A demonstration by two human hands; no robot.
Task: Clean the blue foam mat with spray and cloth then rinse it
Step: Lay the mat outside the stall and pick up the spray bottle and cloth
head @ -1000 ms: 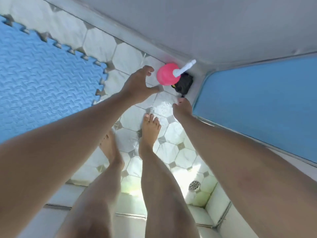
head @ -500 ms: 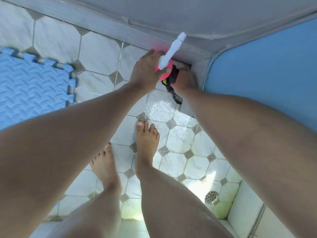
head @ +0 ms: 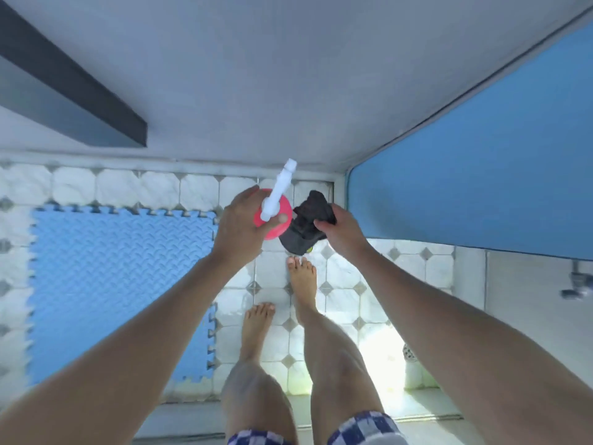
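The biggest thing in front of you is the plain grey wall [head: 288, 75], and a blue panel [head: 481, 155] runs along your right side, meeting it at the corner. Under you is the wet white tiled floor [head: 340, 293] with little grey diamond insets.

The blue foam mat [head: 112, 284] lies flat on those tiles, off to your left, with its jigsaw edge close to the wall's base and its right edge just beside your feet. Your left forearm cuts across the mat's lower right part, so that bit is hidden. A dark ledge [head: 70, 91] sticks out from the wall up top left, above the mat.

Your bare legs take up the bottom middle. The right foot [head: 301, 281] is planted ahead, the left foot [head: 256, 326] is a little behind it, and the checked shorts [head: 362, 425] just peek in at the bottom edge.

Both hands are up in front of the corner, blocking the tiles there. Your left hand [head: 240, 226] has its fingers wrapped round the pink spray bottle [head: 285, 205], thumb across the front, with the white nozzle [head: 279, 187] pointing up and away toward the wall. Your right hand [head: 341, 232] has its fingers bunched on a black cloth [head: 305, 226], which hangs down right beside the bottle, just above your right toes.

Small stuff: there's a round floor drain [head: 409, 353] by your right forearm and a blurry metal fitting [head: 577, 287] at the far right edge.
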